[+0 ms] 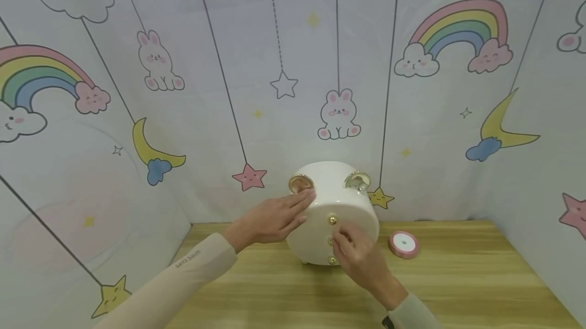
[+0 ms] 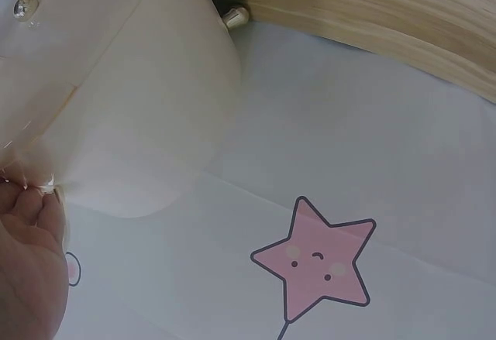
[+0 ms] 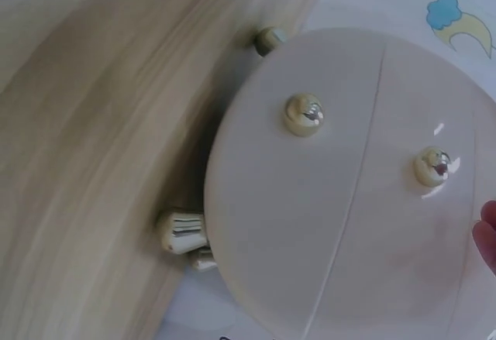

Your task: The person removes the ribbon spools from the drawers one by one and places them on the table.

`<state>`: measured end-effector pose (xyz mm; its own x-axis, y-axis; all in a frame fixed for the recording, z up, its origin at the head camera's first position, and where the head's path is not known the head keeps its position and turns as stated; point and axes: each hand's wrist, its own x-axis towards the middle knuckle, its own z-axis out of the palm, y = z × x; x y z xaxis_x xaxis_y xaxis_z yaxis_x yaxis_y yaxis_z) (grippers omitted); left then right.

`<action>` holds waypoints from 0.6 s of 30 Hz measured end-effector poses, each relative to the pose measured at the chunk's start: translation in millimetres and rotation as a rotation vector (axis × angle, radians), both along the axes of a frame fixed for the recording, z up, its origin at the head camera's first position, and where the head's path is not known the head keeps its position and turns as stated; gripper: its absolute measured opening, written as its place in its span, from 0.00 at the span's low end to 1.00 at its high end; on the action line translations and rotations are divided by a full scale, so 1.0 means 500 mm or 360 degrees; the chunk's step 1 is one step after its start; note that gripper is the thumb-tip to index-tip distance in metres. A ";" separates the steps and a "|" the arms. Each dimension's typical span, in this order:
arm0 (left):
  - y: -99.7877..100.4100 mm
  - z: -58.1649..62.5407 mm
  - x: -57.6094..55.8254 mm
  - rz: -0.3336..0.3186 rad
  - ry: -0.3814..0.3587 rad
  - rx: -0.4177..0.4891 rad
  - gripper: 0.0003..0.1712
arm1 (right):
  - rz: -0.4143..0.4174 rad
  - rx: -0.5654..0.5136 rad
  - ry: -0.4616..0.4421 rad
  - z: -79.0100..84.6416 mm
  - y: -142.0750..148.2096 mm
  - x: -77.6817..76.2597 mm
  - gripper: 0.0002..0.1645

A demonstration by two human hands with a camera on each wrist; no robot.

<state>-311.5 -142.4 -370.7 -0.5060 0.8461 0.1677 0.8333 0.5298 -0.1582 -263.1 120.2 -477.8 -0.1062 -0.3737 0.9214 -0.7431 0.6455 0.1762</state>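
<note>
A glossy white round-fronted box with two gold ear-like loops on top stands on the table. Three gold knobs run down its front, the top knob among them. My left hand rests on the box's upper left beside the left gold loop, its fingers extended. In front of the box is my right hand, loosely bent, fingertips just below the top knob. The right wrist view shows the middle knob, the bottom knob and, at the right edge, my fingertips. Drawer seams cross the front.
A pink-and-white ribbon spool lies on the wooden table, right of the box. Close behind the box hangs a printed cloth backdrop, with side panels left and right. Short gold feet support the box.
</note>
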 end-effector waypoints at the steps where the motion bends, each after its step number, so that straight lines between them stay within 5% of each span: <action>1: 0.000 0.000 0.000 0.0000 0.0003 0.0002 0.36 | -0.0009 0.0015 -0.0007 -0.004 0.000 0.000 0.15; 18: -0.001 -0.002 -0.003 0.0003 -0.0001 0.0009 0.37 | -0.0141 0.0166 -0.0120 -0.053 -0.008 -0.014 0.21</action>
